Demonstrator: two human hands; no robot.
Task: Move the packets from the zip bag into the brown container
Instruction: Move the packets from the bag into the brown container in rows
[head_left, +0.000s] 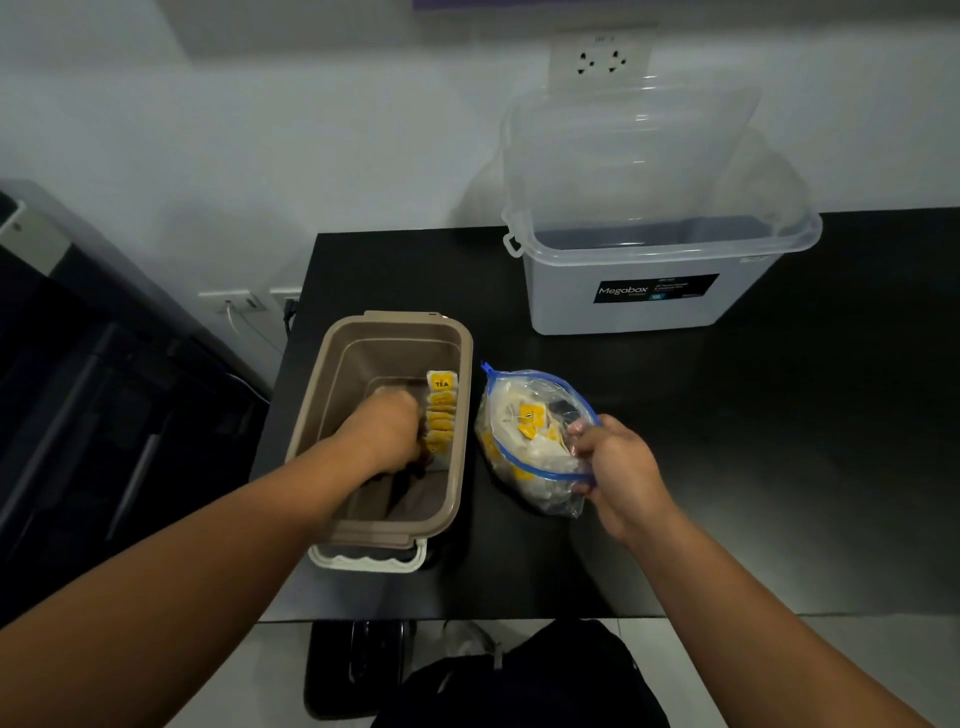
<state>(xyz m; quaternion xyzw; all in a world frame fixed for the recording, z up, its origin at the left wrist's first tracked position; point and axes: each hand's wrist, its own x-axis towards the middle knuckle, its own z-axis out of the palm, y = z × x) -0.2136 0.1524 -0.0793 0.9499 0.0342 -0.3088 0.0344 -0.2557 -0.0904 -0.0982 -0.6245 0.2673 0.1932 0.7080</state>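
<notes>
The brown container stands open on the black table, near its left edge. A row of white-and-yellow tea packets stands along its right inner wall. My left hand is down inside the container, fingers curled beside the packets; whether it grips one is hidden. To the right lies the clear zip bag with a blue seal, open and holding several more packets. My right hand pinches the bag's open rim at its right side.
A large clear storage box labelled Megabox stands at the back right, its lid leaning against the wall. The black table ends just left of the container. A dark bag lies on the floor below.
</notes>
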